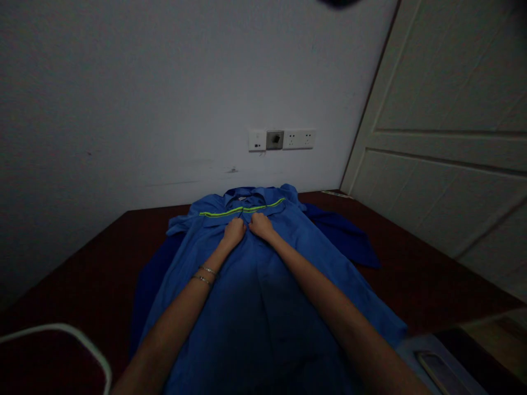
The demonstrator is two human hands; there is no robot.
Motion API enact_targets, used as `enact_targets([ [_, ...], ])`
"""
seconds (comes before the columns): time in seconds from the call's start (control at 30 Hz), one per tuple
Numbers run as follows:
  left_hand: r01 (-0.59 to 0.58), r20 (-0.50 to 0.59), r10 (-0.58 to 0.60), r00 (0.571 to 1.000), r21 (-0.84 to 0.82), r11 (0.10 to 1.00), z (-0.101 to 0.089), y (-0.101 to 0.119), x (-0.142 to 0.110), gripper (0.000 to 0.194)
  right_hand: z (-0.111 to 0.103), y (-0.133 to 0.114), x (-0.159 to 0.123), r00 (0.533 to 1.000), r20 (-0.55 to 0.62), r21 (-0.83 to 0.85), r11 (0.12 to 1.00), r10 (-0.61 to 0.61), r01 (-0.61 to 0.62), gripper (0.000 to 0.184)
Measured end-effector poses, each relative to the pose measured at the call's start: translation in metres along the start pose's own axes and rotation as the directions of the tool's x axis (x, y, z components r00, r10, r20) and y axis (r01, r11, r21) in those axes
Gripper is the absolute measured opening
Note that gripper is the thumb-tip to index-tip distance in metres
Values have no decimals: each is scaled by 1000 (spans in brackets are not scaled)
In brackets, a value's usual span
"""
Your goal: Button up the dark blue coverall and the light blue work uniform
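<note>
Both hands (235,229) (261,224), fingers (237,221) curled, seemingly pinch the garment (253,269).

Left side: I see open room on the dark red table (99,252) beside the blue shirt (321,263); a pale curved strip (69,328) crosses the near end.
Far side: the wall (164,109) bars me just past the collar (260,193).
Right side: a lane runs between the dark blue cloth (341,236) and the panelled door (448,104).
Shirt front: only a sliver parts left hand (235,230) from right hand (261,224).
</note>
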State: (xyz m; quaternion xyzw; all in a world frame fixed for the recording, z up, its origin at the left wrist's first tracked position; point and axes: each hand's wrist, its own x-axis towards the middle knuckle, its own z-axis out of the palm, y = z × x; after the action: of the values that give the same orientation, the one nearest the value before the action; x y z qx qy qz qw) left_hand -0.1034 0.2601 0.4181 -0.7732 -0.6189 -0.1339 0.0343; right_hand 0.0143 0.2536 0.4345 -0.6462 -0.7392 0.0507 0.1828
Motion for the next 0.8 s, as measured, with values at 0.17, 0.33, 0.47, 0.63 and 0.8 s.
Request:
enact_targets([
  [0.17, -95, 34, 95, 995, 4, 995, -1, 0, -5, 29, 4, 0, -4, 1000, -25, 4, 1000, 14, -14, 29],
  [0.33, -127, 8, 127, 992, -32, 991, 4, -2, -3, 32, 6, -4, -6, 998, -64, 8, 1000, 26, -26, 30],
  [0.47, -93, -42, 88, 995, -124, 988, 12, -6, 6, 29, 8, -5, -6, 996, -83, 14, 1000, 28, -27, 32],
  [0.63, -44, -50, 29, 998, -331, 943, 15, -11, 18, 25, 10, -2, -5, 993, -115, 56, 998, 8, -2, 31],
  [0.8, 22, -39, -43, 998, -432, 902, 13, -11, 19, 27, 10, 0, -4, 994, -107, 87, 996, 13, -4, 31],
])
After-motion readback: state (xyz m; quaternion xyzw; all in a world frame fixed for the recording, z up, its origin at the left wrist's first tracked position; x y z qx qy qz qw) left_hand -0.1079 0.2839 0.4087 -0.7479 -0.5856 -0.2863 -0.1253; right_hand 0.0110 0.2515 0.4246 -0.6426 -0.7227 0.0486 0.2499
